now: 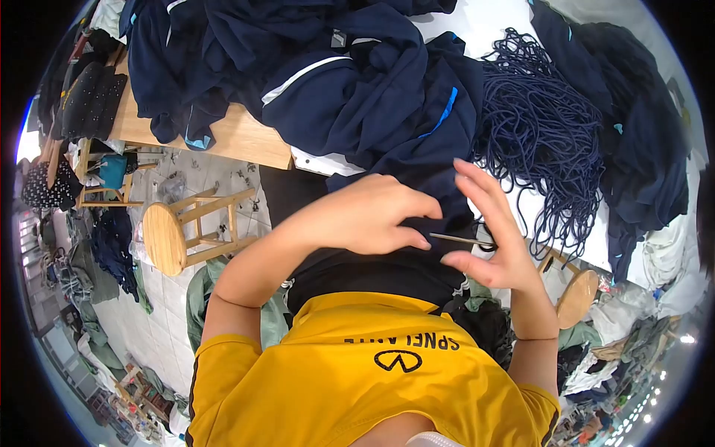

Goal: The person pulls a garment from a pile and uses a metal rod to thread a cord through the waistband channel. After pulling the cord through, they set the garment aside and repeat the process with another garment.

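Note:
My left hand is raised in front of my body, its thumb and index finger apart and the other fingers curled under. I see nothing between its fingertips. Facing it, my right hand has its thumb and upper fingers spread, while a pair of scissors rests in it. The slim metal blade points at my left thumb; the dark handle is mostly hidden by the hand. Just beyond both hands, a dark navy garment with white and bright blue trim lies heaped over the table edge and hangs down toward my lap.
A tangled pile of navy cords lies right of the garments. More dark cloth drapes at the far right. One wooden stool stands on the tiled floor at left, another stool at right. The wooden table edge is left of the garment.

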`<control>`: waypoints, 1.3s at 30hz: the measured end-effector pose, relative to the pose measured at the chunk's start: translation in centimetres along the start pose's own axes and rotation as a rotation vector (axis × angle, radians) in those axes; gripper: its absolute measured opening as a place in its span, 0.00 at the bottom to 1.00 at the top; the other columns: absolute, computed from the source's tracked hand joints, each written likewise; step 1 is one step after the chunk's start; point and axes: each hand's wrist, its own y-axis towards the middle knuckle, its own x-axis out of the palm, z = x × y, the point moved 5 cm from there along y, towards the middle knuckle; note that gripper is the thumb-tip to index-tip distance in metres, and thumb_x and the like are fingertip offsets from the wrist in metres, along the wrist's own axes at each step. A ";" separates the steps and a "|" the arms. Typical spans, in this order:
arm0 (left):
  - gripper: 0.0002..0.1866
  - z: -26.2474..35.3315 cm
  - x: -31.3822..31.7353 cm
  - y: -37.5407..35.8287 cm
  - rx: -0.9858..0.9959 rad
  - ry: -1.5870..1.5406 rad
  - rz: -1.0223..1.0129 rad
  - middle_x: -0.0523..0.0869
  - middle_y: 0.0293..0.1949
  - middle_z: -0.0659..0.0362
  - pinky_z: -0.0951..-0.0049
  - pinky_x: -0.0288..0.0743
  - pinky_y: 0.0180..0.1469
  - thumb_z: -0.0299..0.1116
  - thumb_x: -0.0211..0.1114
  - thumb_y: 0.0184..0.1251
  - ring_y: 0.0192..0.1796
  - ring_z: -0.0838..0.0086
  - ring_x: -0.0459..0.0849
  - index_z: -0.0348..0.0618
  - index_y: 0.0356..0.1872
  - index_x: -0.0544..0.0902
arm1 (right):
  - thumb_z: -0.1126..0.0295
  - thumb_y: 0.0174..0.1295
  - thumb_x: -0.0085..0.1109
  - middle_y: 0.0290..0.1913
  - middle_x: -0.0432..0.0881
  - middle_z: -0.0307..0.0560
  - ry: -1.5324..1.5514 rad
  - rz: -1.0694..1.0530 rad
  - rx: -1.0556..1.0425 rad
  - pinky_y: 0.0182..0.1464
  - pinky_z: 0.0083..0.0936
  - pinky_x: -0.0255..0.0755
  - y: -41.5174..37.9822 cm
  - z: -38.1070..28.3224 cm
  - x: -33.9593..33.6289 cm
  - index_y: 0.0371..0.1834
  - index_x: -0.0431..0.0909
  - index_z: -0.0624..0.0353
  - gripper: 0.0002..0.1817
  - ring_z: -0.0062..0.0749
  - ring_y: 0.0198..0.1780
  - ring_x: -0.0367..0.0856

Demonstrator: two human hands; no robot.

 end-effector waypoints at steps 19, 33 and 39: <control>0.09 -4.3 1.7 -4.2 0.035 -0.054 0.465 0.88 0.34 0.53 0.70 0.77 0.36 0.29 0.72 0.56 0.34 0.61 0.87 0.38 0.37 0.86 | 0.84 0.45 0.55 0.46 0.77 0.51 0.234 0.158 0.124 0.46 0.26 0.71 1.2 2.4 0.5 0.20 0.65 0.61 0.09 0.33 0.43 0.77; 0.08 -0.1 1.7 -3.0 0.261 0.476 0.794 0.76 0.20 0.65 0.71 0.70 0.31 0.34 0.73 0.45 0.25 0.71 0.79 0.50 0.27 0.83 | 0.55 0.64 0.59 0.41 0.69 0.43 0.249 0.259 0.104 0.40 0.19 0.65 1.7 2.4 4.7 0.65 0.66 0.61 0.31 0.26 0.35 0.69; 0.14 -0.5 -3.0 -5.2 0.319 0.757 0.786 0.76 0.19 0.64 0.74 0.69 0.27 0.31 0.76 0.35 0.22 0.71 0.78 0.49 0.29 0.85 | 0.58 0.76 0.42 0.33 0.73 0.36 0.475 -0.003 0.393 0.40 0.18 0.63 1.3 4.8 2.0 0.44 0.75 0.63 0.18 0.19 0.35 0.67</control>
